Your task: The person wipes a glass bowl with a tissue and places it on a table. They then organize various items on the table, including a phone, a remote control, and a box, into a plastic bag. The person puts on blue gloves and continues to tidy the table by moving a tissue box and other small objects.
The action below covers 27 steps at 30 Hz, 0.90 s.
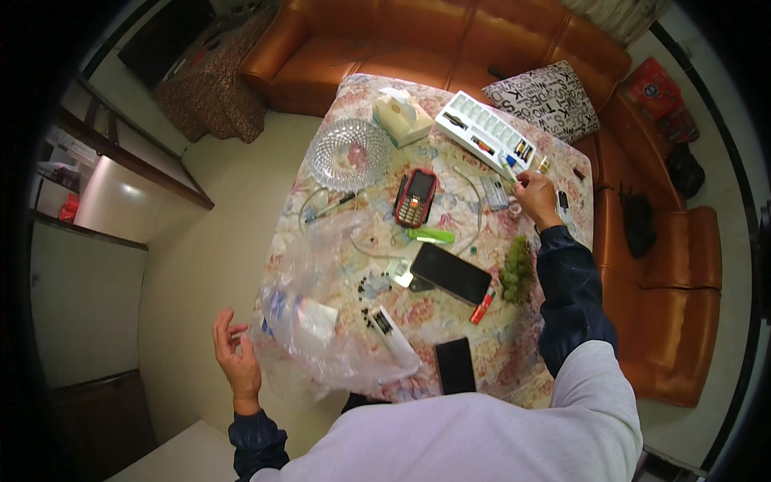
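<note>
My right hand reaches to the far right of the table. Its fingertips pinch a slim green-and-white tube at the near right corner of a white compartmented plastic tray. In the tray lie a dark tool, a red-and-yellow piece and several small cylinders. Close by the hand are a clear packet and a short gold-capped piece. My left hand hangs beyond the table's left edge, fingers apart and holding nothing. A crumpled clear plastic bag lies beside it.
On the flowered tablecloth are a glass bowl, a tissue box, a red keypad phone, a black smartphone, another phone, green grapes, a white device and a cable. An orange sofa borders the table.
</note>
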Each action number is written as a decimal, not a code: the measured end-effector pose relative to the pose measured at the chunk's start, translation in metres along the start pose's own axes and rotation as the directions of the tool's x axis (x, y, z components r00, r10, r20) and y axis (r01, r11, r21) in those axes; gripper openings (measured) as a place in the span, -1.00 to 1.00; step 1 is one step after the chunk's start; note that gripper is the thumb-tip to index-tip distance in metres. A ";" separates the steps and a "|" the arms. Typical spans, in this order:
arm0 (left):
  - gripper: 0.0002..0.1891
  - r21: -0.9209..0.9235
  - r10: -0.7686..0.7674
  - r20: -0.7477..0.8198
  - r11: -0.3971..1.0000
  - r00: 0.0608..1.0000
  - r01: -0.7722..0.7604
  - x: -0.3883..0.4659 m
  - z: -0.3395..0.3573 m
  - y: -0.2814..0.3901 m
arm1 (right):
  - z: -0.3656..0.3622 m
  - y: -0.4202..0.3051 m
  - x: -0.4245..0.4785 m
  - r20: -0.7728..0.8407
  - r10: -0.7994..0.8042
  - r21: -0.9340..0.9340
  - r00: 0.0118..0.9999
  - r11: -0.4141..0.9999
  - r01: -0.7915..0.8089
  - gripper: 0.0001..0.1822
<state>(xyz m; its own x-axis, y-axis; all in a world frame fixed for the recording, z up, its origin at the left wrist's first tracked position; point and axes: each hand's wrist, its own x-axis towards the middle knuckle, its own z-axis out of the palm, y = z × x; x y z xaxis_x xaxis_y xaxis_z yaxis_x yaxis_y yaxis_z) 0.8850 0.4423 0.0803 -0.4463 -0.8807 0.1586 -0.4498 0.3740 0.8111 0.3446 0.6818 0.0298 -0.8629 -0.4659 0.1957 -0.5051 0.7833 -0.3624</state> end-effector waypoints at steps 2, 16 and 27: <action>-0.50 -0.009 -0.011 0.010 1.000 1.000 0.011 0.006 0.001 -0.011 | 0.000 -0.001 0.024 -0.042 0.010 -0.138 0.999 0.990 -0.016 -0.80; -0.57 0.054 -0.110 0.058 0.993 0.992 0.106 0.024 0.009 -0.037 | 0.044 -0.002 0.113 -0.105 -0.112 -0.224 0.988 0.971 0.086 -0.80; -0.58 -0.076 -0.187 0.070 0.978 0.980 0.192 0.025 0.012 -0.060 | 0.009 0.006 0.095 0.034 -0.084 -0.242 0.996 0.966 0.090 -0.75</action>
<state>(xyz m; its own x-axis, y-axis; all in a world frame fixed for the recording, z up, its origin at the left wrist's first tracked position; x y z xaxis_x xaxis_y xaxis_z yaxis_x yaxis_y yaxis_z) 0.8912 0.4018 0.0289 -0.4074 -0.9125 -0.0358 -0.4672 0.1746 0.8667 0.2603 0.6386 0.0384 -0.8163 -0.5440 0.1943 -0.5694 0.8144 -0.1121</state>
